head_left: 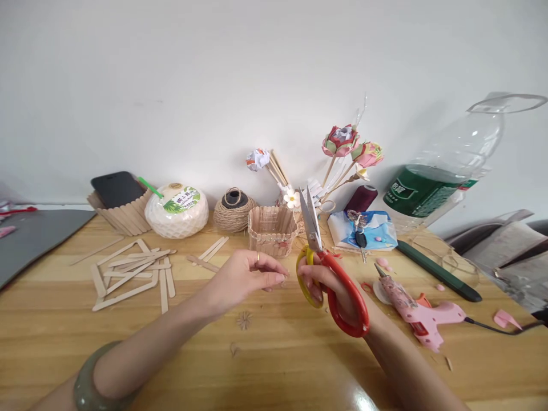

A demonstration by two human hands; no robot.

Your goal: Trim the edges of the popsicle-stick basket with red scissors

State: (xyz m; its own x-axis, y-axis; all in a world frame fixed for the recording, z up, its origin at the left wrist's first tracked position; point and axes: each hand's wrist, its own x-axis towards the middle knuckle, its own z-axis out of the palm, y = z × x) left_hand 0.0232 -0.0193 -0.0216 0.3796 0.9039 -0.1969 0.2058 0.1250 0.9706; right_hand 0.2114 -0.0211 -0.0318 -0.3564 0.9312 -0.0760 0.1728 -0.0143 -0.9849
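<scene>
Scissors (314, 228) with one red and one yellow handle loop are held upright by my right hand (329, 282), fingers through the loops and blades slightly apart. Just left of them, my left hand (252, 274) pinches thumb and fingers together on something too small to make out. Behind the hands stands a small basket (273, 231) made of wooden sticks. Below my left hand, a small twine piece (244, 320) shaped like a starburst lies on the wooden table (180, 365), with a thin loop (234, 349) nearer me.
Loose craft sticks (132, 271) lie at left. Along the wall stand a stick holder (124, 214) with a phone, a wrapped coconut (176, 211), a twine spool (233, 212), paper flowers (340, 140) and a large bottle (432, 177). A pink glue gun (422, 314) lies at right.
</scene>
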